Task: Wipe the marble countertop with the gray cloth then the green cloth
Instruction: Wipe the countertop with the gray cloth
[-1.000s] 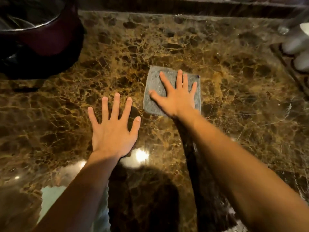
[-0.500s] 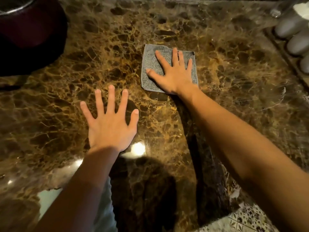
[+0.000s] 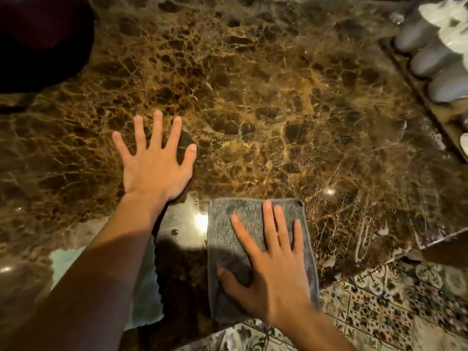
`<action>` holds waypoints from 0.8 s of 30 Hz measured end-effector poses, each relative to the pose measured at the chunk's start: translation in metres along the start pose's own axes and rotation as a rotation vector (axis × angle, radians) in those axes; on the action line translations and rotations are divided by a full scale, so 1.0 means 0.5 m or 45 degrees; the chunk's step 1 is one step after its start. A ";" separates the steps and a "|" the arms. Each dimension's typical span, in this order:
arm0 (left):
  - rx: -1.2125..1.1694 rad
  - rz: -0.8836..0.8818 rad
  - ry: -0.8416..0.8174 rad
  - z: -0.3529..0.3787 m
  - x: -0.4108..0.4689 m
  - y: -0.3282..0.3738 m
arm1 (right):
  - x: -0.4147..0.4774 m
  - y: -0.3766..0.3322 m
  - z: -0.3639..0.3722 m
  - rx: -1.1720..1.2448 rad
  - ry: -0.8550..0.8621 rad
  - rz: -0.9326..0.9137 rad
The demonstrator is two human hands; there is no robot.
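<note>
The gray cloth [image 3: 228,224] lies flat at the near edge of the brown marble countertop [image 3: 253,97]. My right hand [image 3: 273,269] presses down on it with the palm flat and the fingers spread. My left hand [image 3: 157,168] rests flat on the bare marble to the cloth's upper left, fingers apart, holding nothing. A pale green cloth [image 3: 147,297] lies at the near left, partly hidden under my left forearm. Faint wet streaks show on the marble to the right of the gray cloth.
A dark maroon vessel [image 3: 38,34] stands at the far left corner. Several white cylindrical containers [image 3: 430,59] sit on a tray along the right side. Patterned floor tiles [image 3: 379,305] show beyond the counter's front edge and right corner.
My right hand has dragged the gray cloth from the far middle of the counter back to the near edge. My left hand has stayed flat in the same spot.
</note>
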State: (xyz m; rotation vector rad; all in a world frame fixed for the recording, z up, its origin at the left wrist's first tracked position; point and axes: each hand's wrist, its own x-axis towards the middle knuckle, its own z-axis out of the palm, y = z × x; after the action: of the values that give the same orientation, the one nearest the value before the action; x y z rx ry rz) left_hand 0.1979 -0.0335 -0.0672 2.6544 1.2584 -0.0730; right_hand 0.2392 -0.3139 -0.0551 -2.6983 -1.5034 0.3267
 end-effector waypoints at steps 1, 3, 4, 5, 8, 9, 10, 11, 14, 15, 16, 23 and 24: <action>0.003 -0.001 -0.004 0.000 0.000 0.000 | -0.012 -0.001 0.003 -0.007 0.006 0.007; 0.004 -0.003 -0.004 0.000 0.000 0.000 | -0.004 0.001 0.007 -0.036 0.011 0.010; 0.002 -0.002 -0.002 0.001 0.000 0.001 | 0.014 0.004 0.002 -0.045 0.011 0.016; 0.000 -0.004 0.000 0.001 -0.001 0.001 | 0.040 0.007 -0.007 -0.045 -0.001 0.024; 0.016 -0.012 0.008 0.000 -0.001 0.003 | 0.161 0.031 -0.037 0.041 -0.106 0.093; 0.025 -0.013 0.010 -0.001 0.000 0.004 | 0.210 0.040 -0.047 0.055 -0.098 0.122; 0.032 -0.015 0.014 0.000 -0.002 0.004 | 0.261 0.049 -0.057 0.063 -0.073 0.146; 0.034 -0.016 0.019 0.000 -0.002 0.004 | 0.314 0.058 -0.067 0.073 -0.049 0.160; 0.039 -0.016 0.024 0.001 -0.002 0.003 | 0.473 0.092 -0.094 0.075 -0.031 0.162; 0.041 -0.017 0.022 0.001 -0.002 0.004 | 0.520 0.105 -0.103 0.078 -0.033 0.173; 0.042 -0.018 0.020 0.001 -0.001 0.005 | 0.564 0.119 -0.114 0.088 -0.034 0.187; 0.047 -0.026 0.016 0.001 -0.002 0.007 | 0.715 0.165 -0.147 0.136 -0.013 0.287; 0.049 -0.025 0.015 0.000 -0.001 0.007 | 0.718 0.164 -0.145 0.133 -0.006 0.288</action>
State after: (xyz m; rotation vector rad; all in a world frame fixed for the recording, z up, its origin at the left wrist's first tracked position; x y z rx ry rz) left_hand 0.2002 -0.0360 -0.0669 2.6788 1.2995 -0.0850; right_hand 0.5052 -0.0492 -0.0543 -2.7877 -1.1473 0.4074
